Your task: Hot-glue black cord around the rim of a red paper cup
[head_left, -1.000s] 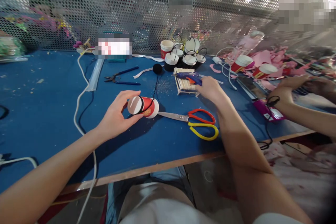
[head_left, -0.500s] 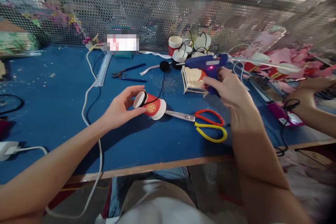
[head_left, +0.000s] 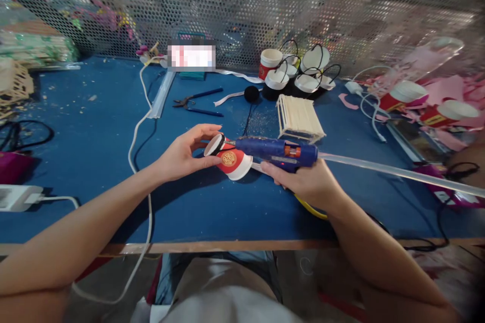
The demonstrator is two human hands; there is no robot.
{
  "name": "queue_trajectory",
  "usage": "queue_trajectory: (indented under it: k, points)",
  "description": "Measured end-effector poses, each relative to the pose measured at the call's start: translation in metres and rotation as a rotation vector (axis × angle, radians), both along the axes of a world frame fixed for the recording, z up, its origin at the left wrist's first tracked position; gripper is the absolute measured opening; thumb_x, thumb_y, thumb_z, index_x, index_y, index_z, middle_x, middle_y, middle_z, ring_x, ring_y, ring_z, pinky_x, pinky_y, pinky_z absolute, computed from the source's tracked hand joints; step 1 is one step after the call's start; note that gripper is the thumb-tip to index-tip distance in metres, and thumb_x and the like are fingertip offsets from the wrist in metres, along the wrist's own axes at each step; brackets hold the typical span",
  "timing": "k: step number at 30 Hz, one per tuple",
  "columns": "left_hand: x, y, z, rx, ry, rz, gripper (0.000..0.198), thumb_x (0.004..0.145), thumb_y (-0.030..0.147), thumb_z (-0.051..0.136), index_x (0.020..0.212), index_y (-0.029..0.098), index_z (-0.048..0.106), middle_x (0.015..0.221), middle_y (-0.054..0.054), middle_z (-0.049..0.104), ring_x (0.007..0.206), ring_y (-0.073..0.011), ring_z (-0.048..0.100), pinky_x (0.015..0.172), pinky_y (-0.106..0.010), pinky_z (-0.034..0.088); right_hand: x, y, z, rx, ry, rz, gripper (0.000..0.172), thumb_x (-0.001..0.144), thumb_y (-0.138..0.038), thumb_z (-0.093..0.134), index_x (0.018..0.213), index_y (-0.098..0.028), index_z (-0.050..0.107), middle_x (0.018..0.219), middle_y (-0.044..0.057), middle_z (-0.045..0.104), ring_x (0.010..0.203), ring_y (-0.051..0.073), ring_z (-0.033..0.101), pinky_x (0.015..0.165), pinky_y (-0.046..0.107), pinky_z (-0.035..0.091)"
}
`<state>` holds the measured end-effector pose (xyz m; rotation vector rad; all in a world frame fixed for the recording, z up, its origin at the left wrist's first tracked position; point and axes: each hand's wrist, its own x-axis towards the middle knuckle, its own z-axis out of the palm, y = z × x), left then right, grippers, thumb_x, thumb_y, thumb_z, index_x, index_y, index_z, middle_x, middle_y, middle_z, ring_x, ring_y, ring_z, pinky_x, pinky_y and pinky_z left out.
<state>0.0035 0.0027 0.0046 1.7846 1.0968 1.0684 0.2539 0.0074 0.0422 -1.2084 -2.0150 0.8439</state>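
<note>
Blue felt tabletop (head_left: 76, 161); plastic glue gun (head_left: 278, 151) meets paper cup (head_left: 229, 157).

Single head-worn view, aimed forward and down at the table (head_left: 76, 171); left hand (head_left: 182, 154) and right hand (head_left: 308, 184) are framed close.

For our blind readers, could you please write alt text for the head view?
The right hand holds a blue glue gun with its nozzle at the base of a red paper cup, which the left hand steadies on its side over a blue table. Pliers and more cups lie behind.
</note>
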Motion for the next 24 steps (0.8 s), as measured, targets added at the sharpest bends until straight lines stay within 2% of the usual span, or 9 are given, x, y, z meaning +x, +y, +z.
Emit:
queue_trajectory:
  k: [4, 9, 13, 24]
  points:
    - [0.0011, 0.0000, -0.0009, -0.011, 0.000, 0.016, 0.057, 0.070, 0.032, 0.074, 0.121, 0.020, 0.052, 0.123, -0.013, 0.058, 0.107, -0.0242, 0.061, 0.094, -0.042, 0.051, 0.0015, -0.0015, -0.0009, 0.035, 0.003, -0.036, 0.008, 0.070, -0.030, 0.067, 0.069, -0.023, 0.063, 0.064, 0.001, 0.066, 0.061, 0.019, 0.064, 0.056, 0.031, 0.053]
    - [0.0013, -0.0008, -0.0015, -0.018, 0.004, 0.016, 0.057, 0.070, 0.031, 0.075, 0.121, 0.019, 0.052, 0.126, -0.013, 0.057, 0.110, -0.0250, 0.060, 0.095, -0.043, 0.050, 0.0020, -0.0032, 0.0063, 0.036, -0.062, 0.044, 0.009, 0.074, -0.031, 0.062, 0.072, -0.024, 0.066, 0.057, 0.000, 0.061, 0.053, 0.017, 0.057, 0.050, 0.030, 0.049]
    - [0.0015, -0.0012, -0.0010, -0.022, 0.001, 0.021, 0.057, 0.070, 0.031, 0.074, 0.121, 0.018, 0.052, 0.127, -0.014, 0.056, 0.109, -0.0248, 0.060, 0.095, -0.043, 0.051, 0.0015, -0.0048, 0.0062, 0.072, -0.107, 0.050, 0.010, 0.075, -0.032, 0.061, 0.072, -0.023, 0.065, 0.056, 0.000, 0.057, 0.051, 0.017, 0.055, 0.047, 0.030, 0.047]
    - [0.0020, -0.0016, -0.0004, -0.002, 0.007, 0.017, 0.055, 0.070, 0.030, 0.074, 0.120, 0.021, 0.052, 0.132, -0.013, 0.053, 0.111, -0.0247, 0.059, 0.095, -0.043, 0.051, 0.0014, -0.0060, 0.0058, 0.148, -0.152, 0.080, 0.006, 0.076, -0.030, 0.061, 0.073, -0.025, 0.063, 0.060, 0.001, 0.062, 0.050, 0.016, 0.056, 0.050, 0.030, 0.047]
